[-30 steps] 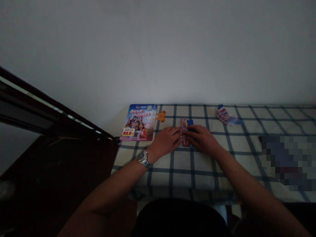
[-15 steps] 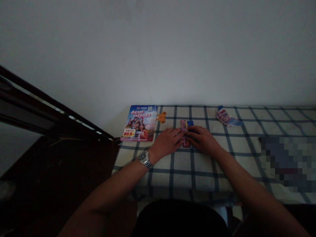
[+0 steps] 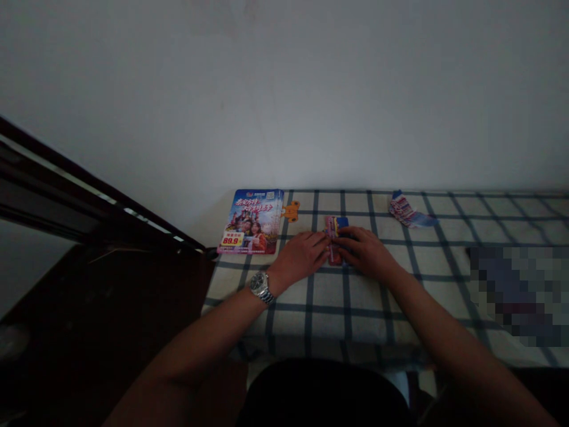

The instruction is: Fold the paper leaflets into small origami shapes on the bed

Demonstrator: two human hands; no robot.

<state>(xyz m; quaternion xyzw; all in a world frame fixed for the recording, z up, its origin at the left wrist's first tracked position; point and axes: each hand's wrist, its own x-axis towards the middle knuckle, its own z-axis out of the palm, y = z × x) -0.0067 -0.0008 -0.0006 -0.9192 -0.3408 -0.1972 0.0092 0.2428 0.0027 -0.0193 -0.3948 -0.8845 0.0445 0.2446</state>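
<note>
A narrow folded leaflet [image 3: 333, 256], pink and blue with a yellow patch, lies upright in my view on the checked cloth. From its left side my left hand [image 3: 303, 255] holds the edge, fingers bent onto the paper. My right hand [image 3: 363, 251] grips the opposite side, its curled fingers covering part of the leaflet. Both sets of fingertips nearly meet over it. Left of my hands is a stack of printed leaflets [image 3: 249, 222] marked 89.9. An orange bear-shaped piece [image 3: 291, 211] sits beside that stack.
A blue-and-white checked tablecloth [image 3: 329, 323] covers the table against the wall. Toward the back right lies a pleated piece of printed paper [image 3: 406, 212]. A blurred-out dark object [image 3: 515, 290] is at the right. Dark wooden rails [image 3: 102, 198] stand at the left.
Almost nothing differs. Both hands stay on the folded leaflet, with only a very slight shift of the fingers.
</note>
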